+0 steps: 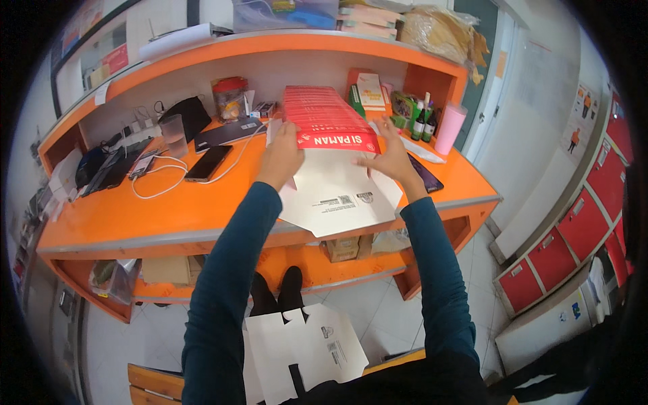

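Observation:
A fanned row of red printed cardboard cartons (324,111) lies in front of me on the orange desk. The nearest carton's white panel (344,185) spreads toward me and hangs over the desk's front edge. My left hand (281,156) has its fingers closed round the left edge of the nearest carton. At the right side, my right hand (390,156) has its thumb and fingers spread apart, close to the carton's corner; whether it touches is unclear. Another flat white carton blank (307,354), with slots and tabs, rests on my lap.
Left on the orange desk (223,209) are a black phone (209,164), white cables, a clear cup (174,135) and a dark laptop (229,133). A pink tumbler (449,128), small bottles (424,126) and another phone (425,173) stand or lie right. Red lockers (570,233) line the right wall.

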`<state>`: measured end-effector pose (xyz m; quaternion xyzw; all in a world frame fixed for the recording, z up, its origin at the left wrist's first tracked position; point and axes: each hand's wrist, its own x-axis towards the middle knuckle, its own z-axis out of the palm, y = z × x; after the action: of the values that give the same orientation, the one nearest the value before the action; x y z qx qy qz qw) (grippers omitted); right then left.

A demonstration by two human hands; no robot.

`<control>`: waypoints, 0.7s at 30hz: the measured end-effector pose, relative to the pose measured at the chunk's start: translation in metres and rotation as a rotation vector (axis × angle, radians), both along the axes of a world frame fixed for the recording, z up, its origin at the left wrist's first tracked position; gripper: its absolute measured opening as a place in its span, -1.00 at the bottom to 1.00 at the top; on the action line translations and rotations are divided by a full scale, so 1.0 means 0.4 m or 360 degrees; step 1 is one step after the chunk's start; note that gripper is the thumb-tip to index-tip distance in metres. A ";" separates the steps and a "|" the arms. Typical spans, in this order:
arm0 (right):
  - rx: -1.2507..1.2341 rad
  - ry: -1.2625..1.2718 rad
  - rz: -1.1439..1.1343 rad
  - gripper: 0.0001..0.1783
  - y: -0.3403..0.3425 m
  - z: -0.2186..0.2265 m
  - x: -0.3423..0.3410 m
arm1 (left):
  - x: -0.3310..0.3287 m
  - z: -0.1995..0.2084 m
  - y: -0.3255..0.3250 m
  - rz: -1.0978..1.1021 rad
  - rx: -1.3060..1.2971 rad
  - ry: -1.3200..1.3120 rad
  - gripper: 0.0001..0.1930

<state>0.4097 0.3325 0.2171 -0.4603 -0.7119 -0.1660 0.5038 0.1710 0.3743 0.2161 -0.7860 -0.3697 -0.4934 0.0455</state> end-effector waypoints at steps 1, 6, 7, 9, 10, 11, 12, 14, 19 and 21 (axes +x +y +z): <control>0.0009 -0.0185 -0.0055 -0.34 0.027 -0.009 0.007 | 0.016 0.003 0.004 0.0105 0.0003 0.0038 -0.73; -0.0063 -0.0070 -0.0106 -0.73 0.109 0.019 0.018 | 0.022 0.031 0.051 0.0296 0.0045 0.0293 -0.80; -0.0087 -0.0049 -0.0116 -0.77 0.119 0.024 0.024 | 0.031 0.036 0.054 0.0344 0.0052 0.0292 -0.80; -0.0156 -0.0006 -0.0128 -0.85 0.131 0.028 0.019 | 0.041 0.032 0.059 0.0446 0.0047 0.0293 -0.78; -0.0131 0.0009 -0.0123 -0.79 0.137 0.029 0.016 | 0.031 0.027 0.061 0.0351 0.0080 0.0151 -0.71; -0.0117 0.0028 -0.0127 -0.72 0.134 0.023 0.019 | 0.024 0.011 0.060 0.0247 0.0103 0.0013 -0.64; -0.0104 0.0046 -0.0131 -0.65 0.131 0.017 0.019 | 0.020 -0.008 0.054 0.0144 0.0126 -0.0126 -0.57; 0.0193 0.0084 -0.0129 -0.44 0.109 -0.035 0.021 | 0.008 -0.086 0.036 0.0093 0.0270 -0.0310 -0.35; -0.1003 0.0670 0.0555 -0.07 0.096 -0.198 0.120 | -0.065 -0.172 0.041 -0.0396 -0.0862 0.0012 -0.07; -0.1118 0.0685 0.0374 -0.05 0.094 -0.211 0.116 | -0.041 -0.148 0.010 -0.0101 -0.0895 0.0205 -0.13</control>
<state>0.4562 0.3702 0.1328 -0.5438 -0.6514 0.2450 0.4689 0.1548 0.3785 0.1568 -0.8086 -0.4636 -0.3219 -0.1662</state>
